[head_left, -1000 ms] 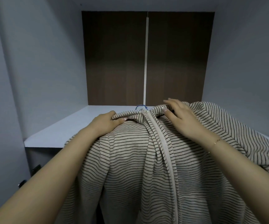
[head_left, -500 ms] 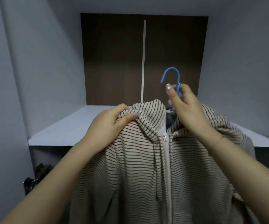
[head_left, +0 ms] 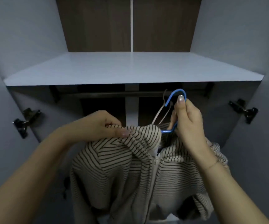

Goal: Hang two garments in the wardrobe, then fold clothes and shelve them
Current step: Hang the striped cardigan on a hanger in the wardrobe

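Observation:
A cream hoodie with thin dark stripes point(head_left: 130, 172) hangs on a blue hanger point(head_left: 176, 94) in front of the open wardrobe. My right hand point(head_left: 187, 120) grips the neck of the blue hanger, whose hook is level with the dark clothes rail point(head_left: 108, 94) under the shelf. My left hand point(head_left: 98, 125) pinches the hoodie's hood at the collar. Behind the blue hook, a grey metal hanger point(head_left: 161, 110) hangs on the rail. The hoodie's white zipper point(head_left: 153, 180) runs down its front.
A pale shelf point(head_left: 130, 68) spans the wardrobe above the rail, with a dark wood back panel point(head_left: 98, 25) behind it. Black door hinges point(head_left: 25, 120) sit on the left side, and matching hinges point(head_left: 245, 110) on the right.
The view has tilted down, showing the rail under the shelf. Both hands have carried the hoodie on its hanger from above the shelf down to rail height.

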